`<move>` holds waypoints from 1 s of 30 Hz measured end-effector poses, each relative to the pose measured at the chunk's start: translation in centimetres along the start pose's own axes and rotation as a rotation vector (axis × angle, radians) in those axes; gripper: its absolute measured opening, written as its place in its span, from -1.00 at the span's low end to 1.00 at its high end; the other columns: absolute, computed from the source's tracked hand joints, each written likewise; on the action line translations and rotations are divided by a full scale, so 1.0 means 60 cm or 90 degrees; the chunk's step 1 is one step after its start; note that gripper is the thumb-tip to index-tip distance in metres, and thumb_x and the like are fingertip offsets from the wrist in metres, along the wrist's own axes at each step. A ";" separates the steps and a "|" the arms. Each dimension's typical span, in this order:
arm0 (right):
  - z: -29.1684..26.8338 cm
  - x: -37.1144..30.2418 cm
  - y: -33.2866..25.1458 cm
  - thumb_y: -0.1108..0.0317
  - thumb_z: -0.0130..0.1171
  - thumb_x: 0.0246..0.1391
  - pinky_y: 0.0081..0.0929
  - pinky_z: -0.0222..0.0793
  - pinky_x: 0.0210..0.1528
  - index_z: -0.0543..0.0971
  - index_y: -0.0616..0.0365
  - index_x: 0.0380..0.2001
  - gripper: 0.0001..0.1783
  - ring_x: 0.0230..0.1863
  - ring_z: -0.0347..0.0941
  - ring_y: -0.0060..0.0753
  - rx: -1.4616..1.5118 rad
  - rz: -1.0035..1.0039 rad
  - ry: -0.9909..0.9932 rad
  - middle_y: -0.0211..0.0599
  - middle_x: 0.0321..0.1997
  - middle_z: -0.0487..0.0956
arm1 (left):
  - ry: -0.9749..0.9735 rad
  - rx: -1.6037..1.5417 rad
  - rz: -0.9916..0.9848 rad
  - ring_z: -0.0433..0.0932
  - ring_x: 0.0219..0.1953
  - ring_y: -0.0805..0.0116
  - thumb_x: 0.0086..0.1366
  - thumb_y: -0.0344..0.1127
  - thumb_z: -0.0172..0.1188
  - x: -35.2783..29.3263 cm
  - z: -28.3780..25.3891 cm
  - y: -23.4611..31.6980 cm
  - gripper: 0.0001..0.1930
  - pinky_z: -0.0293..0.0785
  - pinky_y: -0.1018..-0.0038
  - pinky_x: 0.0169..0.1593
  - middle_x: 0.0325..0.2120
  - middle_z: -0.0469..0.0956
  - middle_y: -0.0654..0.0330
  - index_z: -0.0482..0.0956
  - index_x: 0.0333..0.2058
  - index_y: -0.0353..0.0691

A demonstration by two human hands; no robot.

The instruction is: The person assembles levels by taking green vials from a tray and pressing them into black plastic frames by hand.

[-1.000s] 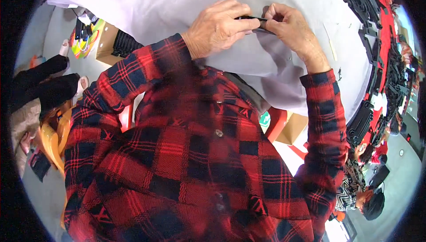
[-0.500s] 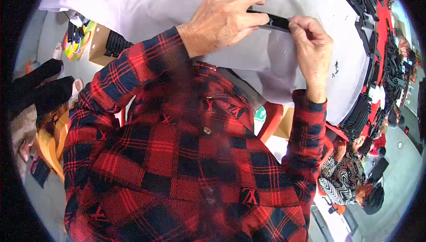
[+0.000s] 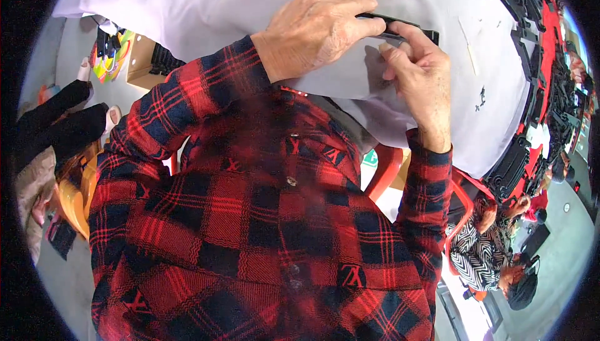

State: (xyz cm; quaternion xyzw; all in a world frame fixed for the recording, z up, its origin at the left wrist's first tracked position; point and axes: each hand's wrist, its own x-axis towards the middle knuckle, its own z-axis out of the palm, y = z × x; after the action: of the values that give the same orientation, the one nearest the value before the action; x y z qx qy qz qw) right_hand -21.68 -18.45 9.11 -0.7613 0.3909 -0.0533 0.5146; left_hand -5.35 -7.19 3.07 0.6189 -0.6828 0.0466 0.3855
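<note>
Over the pale cloth-covered table [image 3: 250, 3], my left hand [image 3: 325, 28] pinches a narrow black plastic strip [image 3: 430, 33] near its left end, fingers closed round it. The strip slants down to the right, its outer end showing past my right hand [image 3: 417, 66]. That hand's index finger lies stretched against the strip's near side. Its thumb stands apart below the index, and the other fingers are curled and partly hidden. To the right of this hand, a thin white stick [image 3: 470, 50] lies on the cloth.
Small black scraps [image 3: 480, 99] lie nearer me on the cloth. Many black plastic parts [image 3: 524, 53] line the right edge over red cloth [image 3: 549, 28]. A person in a patterned top [image 3: 475, 253] sits at right. At left stand an open cardboard box [image 3: 140, 63] and an orange chair [image 3: 74, 206].
My right hand has let go of the strip's right end and shifted left, its index now against the strip. The white stick, hidden before, shows on the cloth. My left hand keeps its hold.
</note>
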 end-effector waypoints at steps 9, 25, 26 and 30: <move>-0.002 -0.009 0.005 0.40 0.29 0.11 -0.75 0.14 -0.61 0.54 0.31 0.06 -0.56 -0.65 0.31 -0.78 0.237 0.060 -0.030 -0.55 -0.61 0.51 | -0.019 -0.101 -0.082 0.55 -0.17 0.00 0.10 -0.45 0.31 0.010 -0.014 0.010 -0.66 0.45 0.18 -0.12 -0.26 0.55 0.10 0.47 -0.13 -0.15; -0.006 -0.004 0.022 0.38 0.25 0.09 -0.76 0.26 -0.54 0.51 0.32 0.10 -0.50 -0.46 0.53 -0.67 0.257 0.038 -0.051 -0.41 -0.44 0.63 | -0.005 -0.083 -0.064 0.56 -0.13 -0.04 0.13 -0.42 0.29 0.004 -0.003 0.007 -0.65 0.49 0.14 -0.07 -0.20 0.56 0.09 0.49 -0.08 -0.17; -0.005 -0.004 0.020 0.37 0.25 0.09 -0.75 0.27 -0.53 0.51 0.33 0.10 -0.50 -0.45 0.54 -0.67 0.243 0.044 -0.043 -0.42 -0.44 0.63 | -0.028 -0.076 -0.070 0.55 -0.14 -0.02 0.14 -0.41 0.28 0.005 -0.003 0.007 -0.67 0.49 0.15 -0.08 -0.23 0.54 0.10 0.50 -0.09 -0.17; -0.002 0.004 0.021 0.38 0.24 0.11 -0.74 0.29 -0.52 0.51 0.35 0.10 -0.52 -0.42 0.56 -0.67 0.184 0.014 -0.054 -0.43 -0.44 0.64 | -0.039 -0.066 -0.077 0.54 -0.19 0.01 0.13 -0.42 0.28 0.001 -0.006 0.002 -0.71 0.49 0.18 -0.14 -0.30 0.48 0.12 0.53 -0.13 -0.17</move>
State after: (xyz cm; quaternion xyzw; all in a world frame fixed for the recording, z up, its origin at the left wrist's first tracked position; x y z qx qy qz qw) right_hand -22.28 -18.90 8.08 -0.6762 0.3657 -0.0713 0.6355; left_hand -5.27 -7.02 3.36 0.6393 -0.6572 -0.0312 0.3981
